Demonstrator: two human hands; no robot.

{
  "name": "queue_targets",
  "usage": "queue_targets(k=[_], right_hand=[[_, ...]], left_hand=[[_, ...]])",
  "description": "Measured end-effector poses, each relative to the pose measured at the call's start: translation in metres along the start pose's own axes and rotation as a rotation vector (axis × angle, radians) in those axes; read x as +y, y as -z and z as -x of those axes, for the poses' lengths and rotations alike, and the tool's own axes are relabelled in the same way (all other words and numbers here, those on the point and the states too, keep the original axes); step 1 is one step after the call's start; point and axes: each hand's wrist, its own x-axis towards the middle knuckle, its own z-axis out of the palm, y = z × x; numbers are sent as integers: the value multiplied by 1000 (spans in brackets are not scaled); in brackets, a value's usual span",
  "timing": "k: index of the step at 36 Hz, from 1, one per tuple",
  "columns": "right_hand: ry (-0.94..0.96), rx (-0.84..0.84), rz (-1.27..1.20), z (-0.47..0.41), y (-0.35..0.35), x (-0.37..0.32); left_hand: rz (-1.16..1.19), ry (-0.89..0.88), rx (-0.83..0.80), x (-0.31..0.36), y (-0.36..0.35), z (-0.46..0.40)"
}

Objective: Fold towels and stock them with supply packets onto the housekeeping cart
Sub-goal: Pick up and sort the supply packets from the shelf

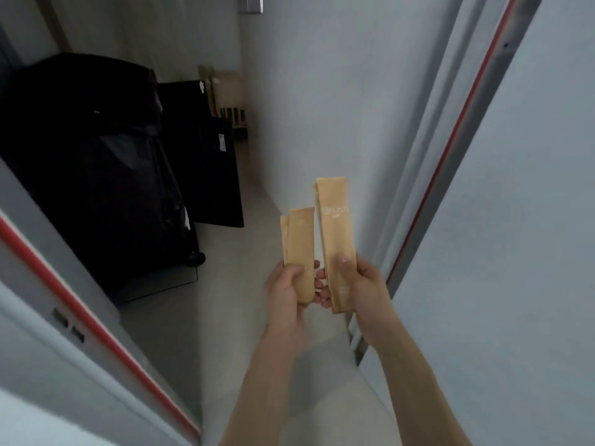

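We hold supply packets upright in both hands, in mid-air over a pale floor [225, 317]. Our left hand [285, 291] grips the shorter tan packets [299, 239] at their lower end. Our right hand [357, 284] pinches the longer packets [335, 226], marked "Brush", thumb across the front. Black covered equipment [96, 172] stands at left.

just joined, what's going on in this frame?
A person stands in a narrow corridor holding tan paper supply packets upright. The left hand grips the shorter packets; the right hand grips the longer packets, front one printed "Brush". A black covered cart stands ahead on the left. No towels in view.
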Motion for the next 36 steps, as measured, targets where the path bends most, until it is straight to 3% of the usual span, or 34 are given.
queue_targets(k=[18, 29, 36], right_hand=[[-4, -181, -42, -331, -47, 0], [33, -293, -42, -567, -97, -57], [35, -346, -22, -680, -132, -57]], left_hand=[[-56, -100, 123, 44, -24, -310], [-76, -246, 200, 126, -70, -520], [-44, -274, 279, 151, -68, -627]])
